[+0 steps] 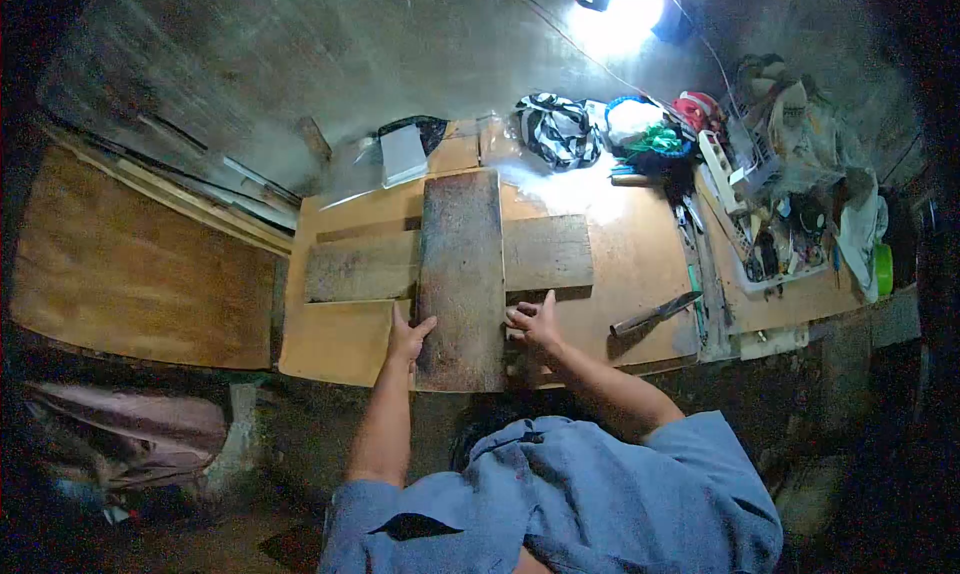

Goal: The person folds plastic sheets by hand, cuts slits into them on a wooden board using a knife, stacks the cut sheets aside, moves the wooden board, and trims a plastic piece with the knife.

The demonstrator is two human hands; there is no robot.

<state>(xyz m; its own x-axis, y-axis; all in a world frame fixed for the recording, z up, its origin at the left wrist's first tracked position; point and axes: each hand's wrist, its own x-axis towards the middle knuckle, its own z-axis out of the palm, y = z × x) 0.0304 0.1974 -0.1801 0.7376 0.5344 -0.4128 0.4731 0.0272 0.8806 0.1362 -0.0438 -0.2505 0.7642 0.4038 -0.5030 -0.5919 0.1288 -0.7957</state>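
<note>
A long dark wooden board (pixel 460 274) runs lengthwise away from me, across a second, lighter plank (pixel 548 254) that lies sideways underneath it. My left hand (pixel 408 338) is at the board's left edge near its close end, thumb against the edge and index finger pointing forward. Its other fingers are partly hidden. On the opposite edge, my right hand (pixel 536 324) has its fingertips bent against the board, index finger raised. Both hands hold the board between them. To the right lies a knife (pixel 655 314) with a dark blade.
A brown wooden panel (pixel 150 264) is at the left. At the back are a white flat box (pixel 404 156), a black-and-white cloth (pixel 560 132) and a bright lamp (pixel 630 4). A power strip (pixel 718 169) and a cluttered tray (pixel 785 249) occupy the right side.
</note>
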